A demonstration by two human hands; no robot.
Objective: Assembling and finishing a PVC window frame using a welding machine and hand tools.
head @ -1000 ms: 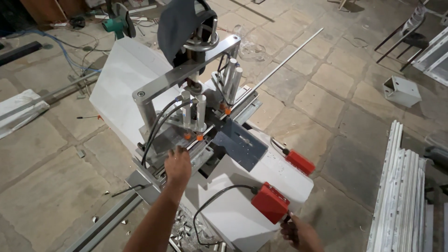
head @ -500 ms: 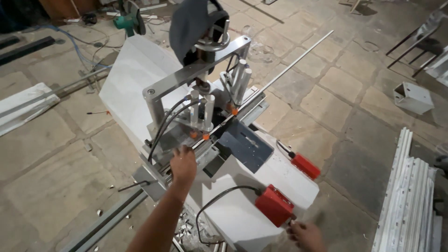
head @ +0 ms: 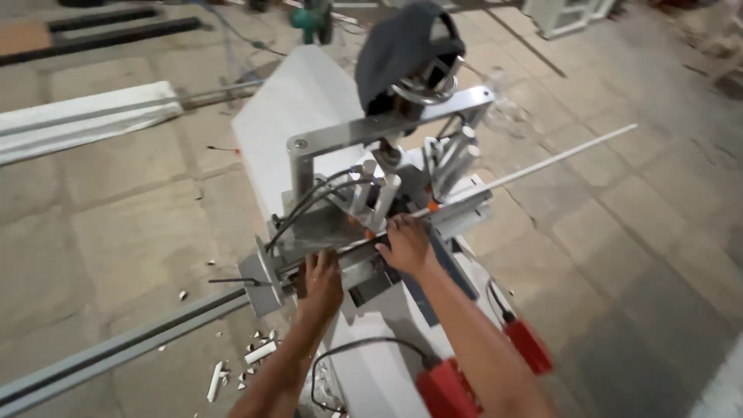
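Note:
A white cutting machine (head: 309, 116) with a grey metal frame and a dark blade hood (head: 402, 50) stands in front of me. A long thin white profile strip (head: 557, 159) lies across its table, running out to the right. My left hand (head: 319, 280) rests on the strip and clamp rail at the machine's front left. My right hand (head: 404, 244) presses down on the strip just below the vertical clamp cylinders (head: 379, 197). Whether the fingers close around the strip is hard to tell in the blur.
A red switch box (head: 445, 387) and a red-handled lever (head: 530, 344) sit at the machine's near right. A long grey rail (head: 116, 348) extends left. White offcuts (head: 255, 356) litter the tiled floor. White profiles (head: 85, 120) lie at far left.
My right hand left the red switch box and moved up onto the strip by the clamps. My left hand stayed on the rail. The camera moved closer and to the right.

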